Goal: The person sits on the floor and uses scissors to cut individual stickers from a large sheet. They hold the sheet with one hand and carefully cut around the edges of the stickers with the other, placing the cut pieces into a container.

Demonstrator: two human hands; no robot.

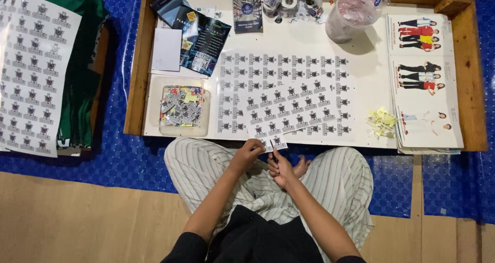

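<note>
Both hands work close together: left hand [247,155] fingers pinching a sticker sheet [289,111], right hand [282,171] fingers closed around scissors [274,157].

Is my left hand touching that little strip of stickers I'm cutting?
Touching. In the head view, the left hand pinches the left end of the small sticker strip between its fingertips, with no gap visible.

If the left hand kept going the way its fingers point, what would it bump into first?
The left hand points up and right, at the small sticker strip it already pinches. Beyond that, probably the loose sticker sheet on the low table, though depth is unclear.
</note>
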